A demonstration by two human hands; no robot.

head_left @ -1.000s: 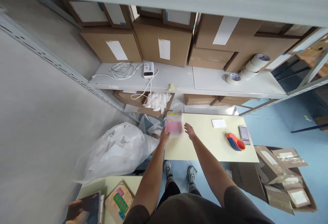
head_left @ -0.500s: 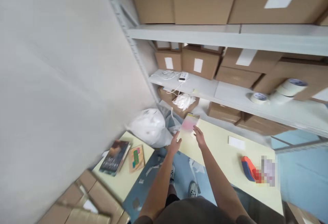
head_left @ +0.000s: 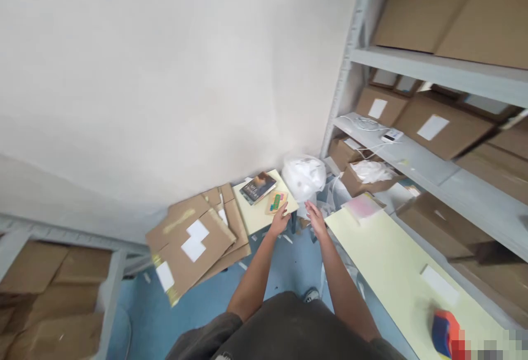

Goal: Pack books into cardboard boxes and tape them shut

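My left hand [head_left: 280,220] is open, its fingers reaching over the near edge of a small pale table. Just beyond the fingertips lies a small yellowish book [head_left: 276,202] with a green and pink pattern; whether I touch it cannot be made out. Beside it, further left, a thicker dark-covered book [head_left: 258,187] rests on the same table. My right hand [head_left: 315,219] is open and holds nothing, over the floor between the small table and the long table [head_left: 371,250]. A pink-and-white stack [head_left: 363,206] sits at the long table's far end.
Flattened cardboard boxes [head_left: 190,244] lean left of the small table. A white plastic bag [head_left: 304,176] stands in the corner. Metal shelving [head_left: 429,167] with cartons runs along the right. A red-and-blue tape dispenser [head_left: 444,330] and a white card [head_left: 440,284] lie on the long table.
My view has swung left toward the small table. Both hands have moved away from the long table's pink-and-white stack, the left one now near the books. Both stay open.
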